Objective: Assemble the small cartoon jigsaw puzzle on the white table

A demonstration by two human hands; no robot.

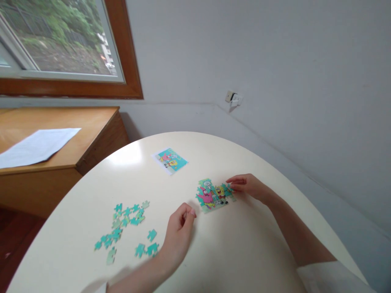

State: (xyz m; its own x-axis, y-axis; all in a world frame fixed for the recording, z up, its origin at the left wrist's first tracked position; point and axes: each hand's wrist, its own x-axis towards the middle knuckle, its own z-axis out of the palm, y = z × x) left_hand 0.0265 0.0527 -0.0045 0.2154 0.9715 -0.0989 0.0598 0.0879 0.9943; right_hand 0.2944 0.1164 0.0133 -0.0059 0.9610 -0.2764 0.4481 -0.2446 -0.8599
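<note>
A partly joined cartoon puzzle (214,195) lies on the round cream table (244,252). My right hand (248,186) rests at its right edge, fingers pressed together on a teal piece there. My left hand (179,232) sits just left of the puzzle, fingers curled in with thumb against forefinger; whether it holds a piece is hidden. Several loose teal pieces (125,221) are scattered to the left of that hand, the closest ones (148,246) beside its wrist.
A small reference picture (170,160) lies farther back on the table. To the left stands a wooden desk (76,150) with a white sheet of paper (36,146), under a window (61,40). Grey walls meet in a corner with a wall socket (233,98).
</note>
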